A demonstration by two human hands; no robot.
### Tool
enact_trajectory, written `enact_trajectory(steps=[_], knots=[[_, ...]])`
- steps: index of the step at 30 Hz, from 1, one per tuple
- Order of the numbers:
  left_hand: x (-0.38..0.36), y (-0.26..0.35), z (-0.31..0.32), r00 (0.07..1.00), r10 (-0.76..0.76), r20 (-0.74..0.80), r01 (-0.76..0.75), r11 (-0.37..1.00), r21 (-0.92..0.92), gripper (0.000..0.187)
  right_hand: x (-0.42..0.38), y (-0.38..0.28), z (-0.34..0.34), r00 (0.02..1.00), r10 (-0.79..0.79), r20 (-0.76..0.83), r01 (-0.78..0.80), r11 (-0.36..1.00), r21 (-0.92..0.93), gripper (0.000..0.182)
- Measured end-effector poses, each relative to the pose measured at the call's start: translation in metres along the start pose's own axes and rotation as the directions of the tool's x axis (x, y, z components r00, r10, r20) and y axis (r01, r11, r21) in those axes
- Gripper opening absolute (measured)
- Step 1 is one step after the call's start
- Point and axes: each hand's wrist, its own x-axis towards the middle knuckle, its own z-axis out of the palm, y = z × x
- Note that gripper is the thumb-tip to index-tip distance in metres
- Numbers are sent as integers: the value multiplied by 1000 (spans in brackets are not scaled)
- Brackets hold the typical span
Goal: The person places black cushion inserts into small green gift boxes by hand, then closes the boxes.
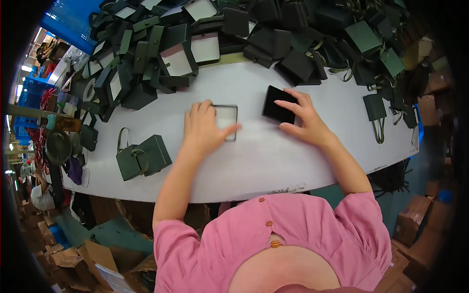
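On the white table, my left hand (pixel 204 128) rests over the left side of an open tray with a white inside and dark rim (pixel 227 117), thumb spread across its lower part. To the right, my right hand (pixel 307 118) is at a black square piece (pixel 277 104), with fingertips on its right side and the thumb near its lower corner. Whether it grips the piece is unclear. Left of my left hand lie a dark green box with a ribbon loop (pixel 131 162) and another green box (pixel 157 153) against it.
A large heap of dark green boxes and trays (pixel 183 49) covers the table's far side. At the right sits a small box with a ribbon (pixel 374 107). A fan (pixel 58 146) stands at the left edge; cartons (pixel 413 219) are on the floor. Another person (pixel 42 195) is far left.
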Motion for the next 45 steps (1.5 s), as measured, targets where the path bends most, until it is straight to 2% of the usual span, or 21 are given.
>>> enact_trajectory(steps=[1,5,11,14,18,21,26,27,28,32,33,34,35,36,38,39,40,41,42,43,45], knots=[[-15,1,4,994,75,-74,-76,997,-7,70,1,-2,1,999,-53,6,53,999,-6,60],[-51,12,6,976,204,70,-184,957,-224,105,11,-25,11,974,-202,104,202,979,6,62],[-80,6,18,982,142,127,-77,905,-419,97,10,-39,24,922,-356,154,350,934,70,58],[-83,20,34,994,110,0,-94,848,-522,103,8,-44,36,894,-416,164,412,909,61,54],[-79,43,37,995,2,-97,-42,906,-420,107,7,-47,43,915,-374,151,376,926,16,55],[-75,39,53,990,-28,-135,-61,790,-610,112,8,-43,38,897,-392,203,390,920,52,56],[-68,27,50,982,180,-56,-162,647,-745,117,10,-40,29,775,-505,381,534,845,33,63],[-67,30,44,960,257,-111,-270,743,-612,116,-3,-39,41,797,-467,382,514,857,-24,71],[-70,28,45,975,218,-44,-196,744,-639,115,-7,-40,44,807,-459,372,518,852,-72,82],[-70,30,36,940,330,-91,-331,805,-493,87,14,-4,1,715,-450,534,497,866,64,62],[-70,30,35,937,336,-98,-343,826,-447,83,20,0,-26,962,-179,207,215,963,-163,49],[-71,29,33,937,333,-106,-347,850,-397,80,43,27,-60,944,-302,-135,200,846,-494,55],[-72,29,33,948,304,-94,-316,865,-390,78,63,30,-106,864,-353,-359,6,720,-694,63],[-73,29,35,947,301,-113,-321,872,-369,79,66,53,-140,825,-257,-504,-346,476,-809,74],[-75,34,34,954,268,-137,-300,882,-364,78,70,94,-204,783,-206,-586,-533,263,-804,94],[-78,37,37,958,233,-167,-280,887,-368,78,62,170,-241,840,-144,-524,-404,479,-779,99],[-77,38,42,958,204,-201,-268,889,-372,79,62,191,-254,864,-59,-500,-379,577,-723,98],[-78,38,48,957,179,-228,-257,889,-379,78,63,166,-241,825,70,-561,-515,504,-694,96],[-80,37,52,952,170,-256,-263,880,-395,76,54,160,-233,850,-3,-527,-444,537,-718,92],[-80,38,53,948,153,-280,-267,861,-432,75,50,133,-211,846,43,-532,-379,749,-543,88],[-86,30,47,956,94,-280,-209,884,-417,75,35,50,-155,917,-42,-396,-107,932,-347,85]])
